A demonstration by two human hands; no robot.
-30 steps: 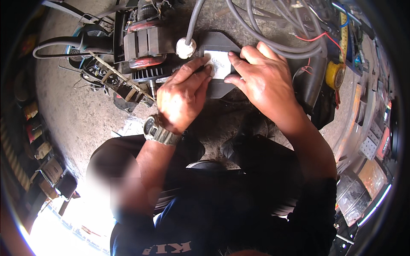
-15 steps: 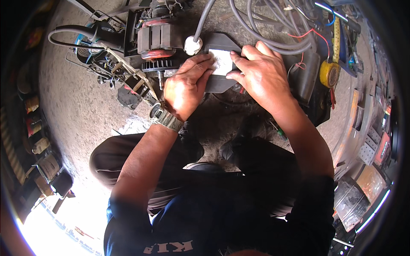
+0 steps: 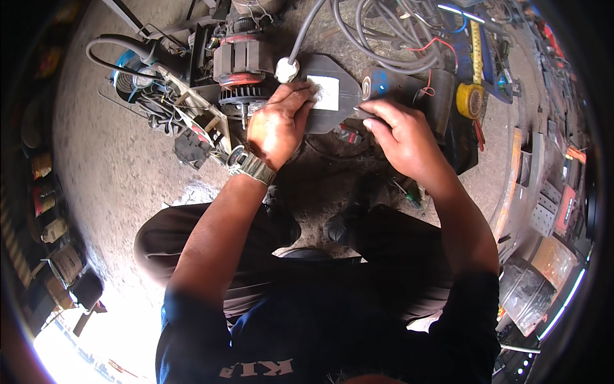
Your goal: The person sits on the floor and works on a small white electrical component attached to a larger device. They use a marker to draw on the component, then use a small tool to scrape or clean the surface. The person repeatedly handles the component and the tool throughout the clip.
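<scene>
A white rectangular sheet (image 3: 325, 93) with faint marks lies on a dark flat plate (image 3: 339, 70) with cut-off corners. My left hand (image 3: 276, 127) is closed, its fingertips and thumb pressed together at the sheet's left edge. A wristwatch (image 3: 252, 165) is on that wrist. Right of the plate, my right hand (image 3: 406, 134) pinches a small dark pointed thing (image 3: 366, 114) between thumb and fingers; its kind is too small to make out. Its tip is close to the plate's right end. A white plug (image 3: 287, 69) on a grey cable touches or nearly touches the plate's upper left.
A motor (image 3: 243, 61) with a black fan and shaft stands left of the plate, beside a metal frame (image 3: 192, 105) with tangled wires. Coiled grey cable (image 3: 384, 54) lies beyond. At right are a dark cylinder (image 3: 393, 83), a yellow tape measure (image 3: 470, 101) and metal bars (image 3: 519, 173).
My right hand has left the sheet and moved right and slightly down, now showing a small pointed thing. The left hand stays at the sheet's edge. The view has shifted slightly.
</scene>
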